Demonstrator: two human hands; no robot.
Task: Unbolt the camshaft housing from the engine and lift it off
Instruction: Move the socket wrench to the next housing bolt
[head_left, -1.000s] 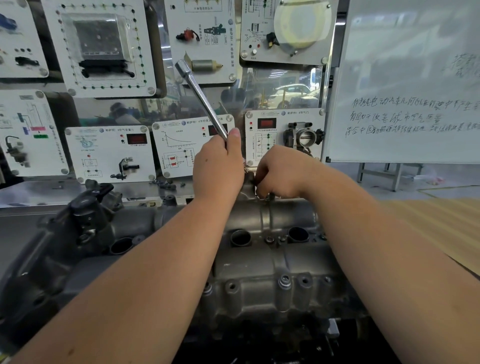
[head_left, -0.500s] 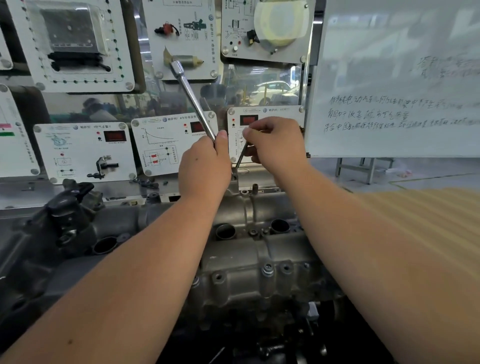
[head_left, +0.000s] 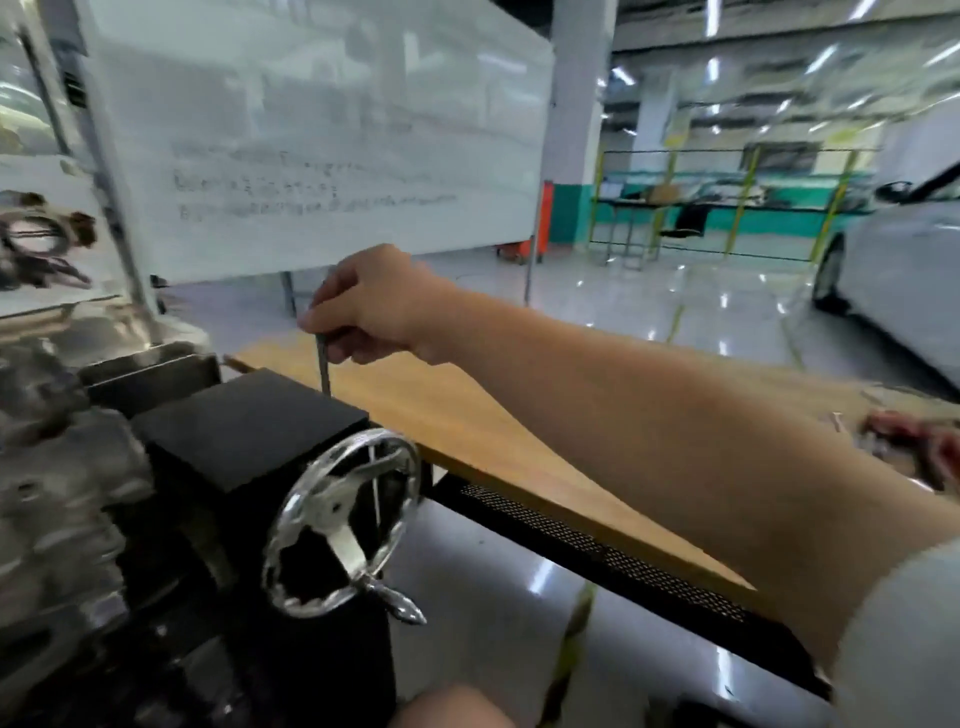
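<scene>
Whiteboard (head_left: 322, 130): stands behind the scene, faint handwriting across its middle, blurred.
Car (head_left: 898, 270): white, at the right edge on the glossy workshop floor.
Counter (head_left: 467, 410): wooden top with a black perforated edge, running from centre to lower right.
Engine (head_left: 57, 467): grey metal, blurred, at the far left edge; the camshaft housing cannot be told apart from the rest of it in this blur.
Black stand box (head_left: 244, 426): just right of the engine, beside the near end of the counter.
Handwheel (head_left: 343, 525): chrome, spoked, on the front of the stand box, its knob at the bottom.
Right hand (head_left: 379, 306): reaches out over the counter's far end, fingers (head_left: 337, 348) curled and pinching a long thin bolt.
Bolt (head_left: 324, 364): hangs upright below the fingers, its tip just above the stand box.
Left hand: out of view.
</scene>
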